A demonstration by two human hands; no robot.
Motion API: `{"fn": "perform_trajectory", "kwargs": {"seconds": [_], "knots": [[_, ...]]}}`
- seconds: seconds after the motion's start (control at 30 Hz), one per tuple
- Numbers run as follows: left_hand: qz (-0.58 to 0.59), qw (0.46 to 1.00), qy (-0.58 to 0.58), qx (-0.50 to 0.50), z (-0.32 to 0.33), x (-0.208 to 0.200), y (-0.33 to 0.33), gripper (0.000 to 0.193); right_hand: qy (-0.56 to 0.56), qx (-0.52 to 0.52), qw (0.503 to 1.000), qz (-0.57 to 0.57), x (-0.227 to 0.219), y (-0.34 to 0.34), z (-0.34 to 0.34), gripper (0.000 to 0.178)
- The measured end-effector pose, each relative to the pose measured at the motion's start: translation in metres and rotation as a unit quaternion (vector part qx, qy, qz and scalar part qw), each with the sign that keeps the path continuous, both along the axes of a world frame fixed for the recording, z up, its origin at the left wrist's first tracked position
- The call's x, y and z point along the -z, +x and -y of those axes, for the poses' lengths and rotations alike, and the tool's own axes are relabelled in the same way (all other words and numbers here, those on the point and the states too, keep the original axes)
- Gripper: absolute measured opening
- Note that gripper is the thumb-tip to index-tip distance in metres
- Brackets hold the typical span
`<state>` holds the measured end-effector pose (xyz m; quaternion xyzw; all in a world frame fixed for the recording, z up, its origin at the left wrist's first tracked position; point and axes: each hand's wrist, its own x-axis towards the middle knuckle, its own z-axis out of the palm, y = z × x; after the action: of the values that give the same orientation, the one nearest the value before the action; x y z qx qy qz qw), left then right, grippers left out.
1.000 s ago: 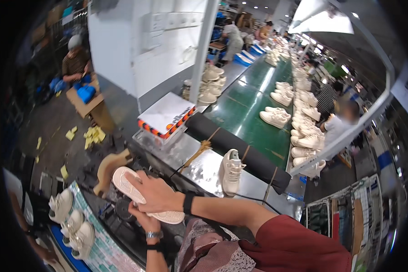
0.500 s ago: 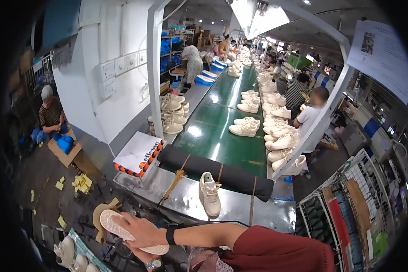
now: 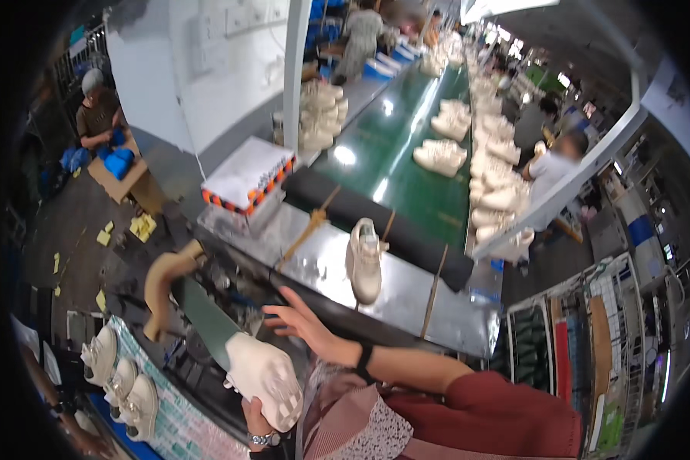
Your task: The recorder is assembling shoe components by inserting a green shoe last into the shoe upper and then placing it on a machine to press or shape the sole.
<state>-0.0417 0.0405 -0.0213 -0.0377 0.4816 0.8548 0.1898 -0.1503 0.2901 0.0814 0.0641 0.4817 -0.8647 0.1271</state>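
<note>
Low in the view, close to my body, a cream sneaker (image 3: 267,376) is tilted. Its opening faces a flat grey-green tongue-shaped piece (image 3: 207,318); whether that piece reaches inside the shoe, I cannot tell. My left hand (image 3: 256,420) grips the sneaker from below, its fingers partly hidden. Above the shoe, apart from it, my right hand (image 3: 308,328) is open with its fingers spread. A curved tan padded part (image 3: 165,284) sits beyond the grey-green piece. Another cream sneaker (image 3: 366,261) stands on the metal ledge (image 3: 314,264) ahead.
Beyond a black roll (image 3: 406,230), a green conveyor belt (image 3: 376,153) carries sneakers, with more along its right side. A shoebox (image 3: 249,172) sits left of it. Several sneakers (image 3: 123,391) lie lower left near another person's arm (image 3: 77,429). A wire rack (image 3: 575,345) stands right.
My right hand has let go of the sneaker and moved right, its fingers spreading. The shoe has shifted right and turned, baring the grey-green piece. The view has shifted.
</note>
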Motion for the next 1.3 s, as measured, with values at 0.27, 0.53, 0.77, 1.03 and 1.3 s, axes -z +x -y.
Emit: {"fn": "perform_trajectory", "kwargs": {"seconds": [0.27,0.53,0.77,1.03,1.3], "knots": [[0.105,0.904,-0.411,-0.045,-0.002,-0.039,0.039,0.047,-0.36,-0.168,0.893,0.213,0.02,-0.077,0.123,0.057],[-0.209,0.805,-0.554,-0.034,-0.074,0.111,-0.153,0.072,0.011,-0.043,0.987,-0.152,0.035,-0.022,-0.073,0.105],[-0.263,0.682,-0.683,0.023,-0.301,0.077,-0.288,0.084,0.599,0.249,0.753,0.106,0.089,0.075,-0.32,0.095],[-0.114,0.892,-0.437,0.005,-0.452,0.068,-0.202,0.093,0.708,0.216,0.662,0.118,0.152,0.114,-0.353,0.081],[0.142,0.987,0.01,0.071,-0.397,0.027,-0.128,0.042,0.27,0.254,0.929,0.019,0.104,0.05,-0.295,0.093]]}}
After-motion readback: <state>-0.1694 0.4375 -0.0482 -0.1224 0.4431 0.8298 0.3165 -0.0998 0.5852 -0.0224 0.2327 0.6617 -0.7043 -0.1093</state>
